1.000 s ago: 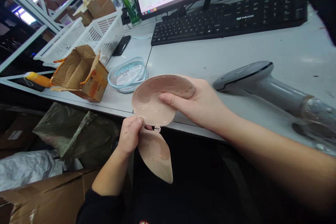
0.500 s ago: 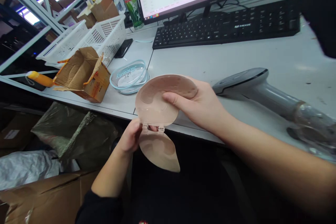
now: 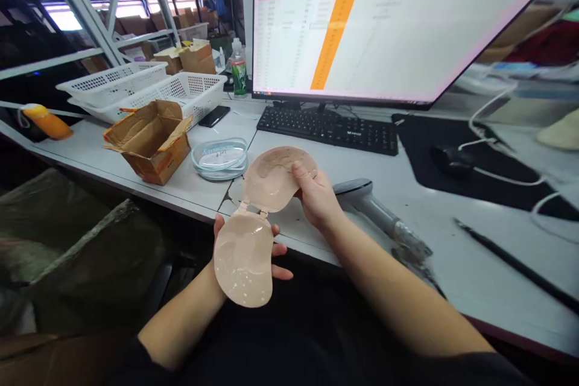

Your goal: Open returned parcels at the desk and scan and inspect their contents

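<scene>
A beige adhesive bra, two silicone cups joined by a small clasp, hangs in front of me at the desk edge. My right hand (image 3: pixel 316 196) pinches the rim of the upper cup (image 3: pixel 275 178), thumb on its inner face. Beneath the lower cup (image 3: pixel 243 259) lies my left hand (image 3: pixel 275 250), which supports it from underneath; only the fingertips show past the cup's rim. The lower cup's shiny inner side faces up toward me.
On the grey desk (image 3: pixel 434 235) lie a barcode scanner (image 3: pixel 375 211), a round clear case (image 3: pixel 220 158), an open cardboard box (image 3: pixel 151 140), white baskets (image 3: pixel 149 90), a phone (image 3: pixel 214 116), a keyboard (image 3: pixel 330 126), a monitor (image 3: pixel 384 24), a mouse on a black mat (image 3: pixel 452 160) and a pen (image 3: pixel 511 265).
The view has lifted toward the monitor. The lower cup swung from hanging edge-on to lying flat, inner side up, on my left hand, which let go of the clasp area.
</scene>
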Tool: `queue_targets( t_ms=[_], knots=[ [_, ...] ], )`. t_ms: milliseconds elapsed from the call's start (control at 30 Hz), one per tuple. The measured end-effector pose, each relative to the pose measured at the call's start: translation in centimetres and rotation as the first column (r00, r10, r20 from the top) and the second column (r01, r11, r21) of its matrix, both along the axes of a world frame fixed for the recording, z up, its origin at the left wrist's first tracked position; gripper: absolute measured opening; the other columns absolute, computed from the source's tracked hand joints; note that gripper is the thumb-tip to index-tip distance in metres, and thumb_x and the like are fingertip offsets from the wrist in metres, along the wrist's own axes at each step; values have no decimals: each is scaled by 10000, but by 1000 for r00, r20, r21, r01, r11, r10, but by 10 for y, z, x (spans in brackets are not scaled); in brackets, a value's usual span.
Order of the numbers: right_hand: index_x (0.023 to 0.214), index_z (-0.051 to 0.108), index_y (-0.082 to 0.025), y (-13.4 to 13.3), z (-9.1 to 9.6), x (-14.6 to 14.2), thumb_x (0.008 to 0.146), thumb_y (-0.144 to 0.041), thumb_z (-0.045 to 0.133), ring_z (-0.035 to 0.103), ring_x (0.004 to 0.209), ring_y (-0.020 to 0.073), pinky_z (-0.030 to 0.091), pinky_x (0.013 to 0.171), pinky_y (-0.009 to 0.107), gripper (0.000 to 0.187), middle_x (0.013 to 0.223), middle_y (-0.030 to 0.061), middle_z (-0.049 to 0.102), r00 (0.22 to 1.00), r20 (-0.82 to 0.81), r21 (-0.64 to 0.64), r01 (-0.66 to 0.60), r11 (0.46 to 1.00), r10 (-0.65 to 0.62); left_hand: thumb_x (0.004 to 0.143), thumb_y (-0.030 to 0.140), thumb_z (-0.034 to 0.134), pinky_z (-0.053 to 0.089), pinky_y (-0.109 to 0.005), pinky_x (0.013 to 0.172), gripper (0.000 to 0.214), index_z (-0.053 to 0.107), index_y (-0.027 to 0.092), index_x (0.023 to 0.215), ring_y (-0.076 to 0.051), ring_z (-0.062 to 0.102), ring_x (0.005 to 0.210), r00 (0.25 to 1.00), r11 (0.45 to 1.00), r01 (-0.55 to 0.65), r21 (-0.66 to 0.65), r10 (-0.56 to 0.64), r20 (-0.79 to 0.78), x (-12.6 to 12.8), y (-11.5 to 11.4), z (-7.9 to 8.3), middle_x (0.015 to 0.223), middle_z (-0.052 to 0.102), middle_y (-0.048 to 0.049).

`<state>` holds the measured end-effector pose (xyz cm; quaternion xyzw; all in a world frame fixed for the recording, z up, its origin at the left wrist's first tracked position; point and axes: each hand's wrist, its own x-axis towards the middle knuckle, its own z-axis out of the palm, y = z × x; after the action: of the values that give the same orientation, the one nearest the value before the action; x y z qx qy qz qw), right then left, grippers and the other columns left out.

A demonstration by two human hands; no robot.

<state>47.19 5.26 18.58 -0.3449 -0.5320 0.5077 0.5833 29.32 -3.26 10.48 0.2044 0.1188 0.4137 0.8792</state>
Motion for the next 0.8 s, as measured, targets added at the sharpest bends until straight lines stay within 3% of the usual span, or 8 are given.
queue_targets(
  t_ms=[133,233,300,367,467,600,700,800],
  knots=[
    [1115,718,-196,-19,9,-1,929,-463,617,723,981,245,615,820,377,340,1079,82,763,959,206,364,107,925,-192,809,664,632,443,-642,1034,563,655,237,1175,-351,625,1157,973,983,-163,-82,174,149,-4,-1,21,1226,669,-108],
    [1282,681,-244,-49,13,-8,942,-195,580,655,1208,248,557,1027,418,358,1308,89,693,842,453,745,-179,642,-292,891,517,603,530,-464,969,408,668,186,1122,-268,689,1007,925,924,-315,-214,350,149,-4,2,39,1044,722,-94],
    [1368,629,-242,-69,10,-15,921,-110,581,576,1326,268,527,1085,442,469,1394,110,637,756,564,796,-392,460,-332,913,518,573,556,-380,903,434,676,141,1103,-242,702,931,895,882,-379,-281,427,133,-6,4,50,1005,722,-113],
    [1446,556,-216,-83,3,-20,918,-73,573,475,1421,285,498,1123,472,548,1439,137,597,700,623,775,-494,394,-350,909,542,573,567,-368,853,439,684,151,1076,-251,706,921,872,856,-411,-313,469,137,-8,6,59,1003,717,-113],
    [1560,395,-188,-93,-13,-25,952,-187,607,363,1491,311,449,1155,538,644,1506,174,521,683,648,751,-500,431,-337,886,552,611,573,-385,788,383,686,227,1074,-259,709,877,820,811,-504,-296,557,130,-10,6,65,938,707,-67],
    [1640,185,-217,-90,-42,-25,912,-447,699,304,1514,346,398,1170,585,921,1647,194,292,666,675,682,-399,612,-318,830,537,707,563,-321,728,468,651,255,1199,-193,678,744,732,718,-664,-209,681,10,1,2,58,856,680,-25],
    [1595,325,-299,-82,-59,-21,939,-359,672,400,1470,317,396,1179,559,744,1625,129,369,764,604,585,-231,778,-228,787,548,779,550,-306,849,559,629,257,1240,-202,686,914,717,717,-696,-35,693,-72,15,1,41,980,694,-28],
    [1472,514,-283,-74,-60,-16,914,-411,692,569,1324,326,505,1093,545,599,1478,106,565,946,322,212,-25,977,-46,827,555,755,400,-344,1132,585,605,284,1324,-258,524,1341,730,736,-622,267,668,-144,19,6,26,1369,613,-64]
  ],
)
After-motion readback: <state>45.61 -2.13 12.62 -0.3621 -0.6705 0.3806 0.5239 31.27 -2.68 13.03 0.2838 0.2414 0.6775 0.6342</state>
